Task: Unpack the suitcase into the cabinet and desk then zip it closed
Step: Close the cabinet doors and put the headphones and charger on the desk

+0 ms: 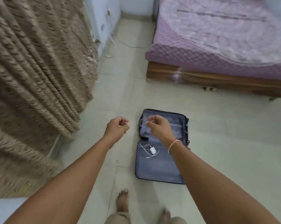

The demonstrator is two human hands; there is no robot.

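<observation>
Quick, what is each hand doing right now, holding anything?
Left hand: fingers curled above the floor; a thin pale sliver shows at the fingertips, cannot tell if it holds anything.
Right hand: fingers curled over the open suitcase, blurred, cannot tell.

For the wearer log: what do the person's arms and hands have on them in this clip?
Both forearms are bare, with no sleeves in view. The left hand has no ring, watch or band that can be seen. The right hand is likewise plain, but its wrist carries a thin pale orange-pink thread band. No gloves on either hand.
</observation>
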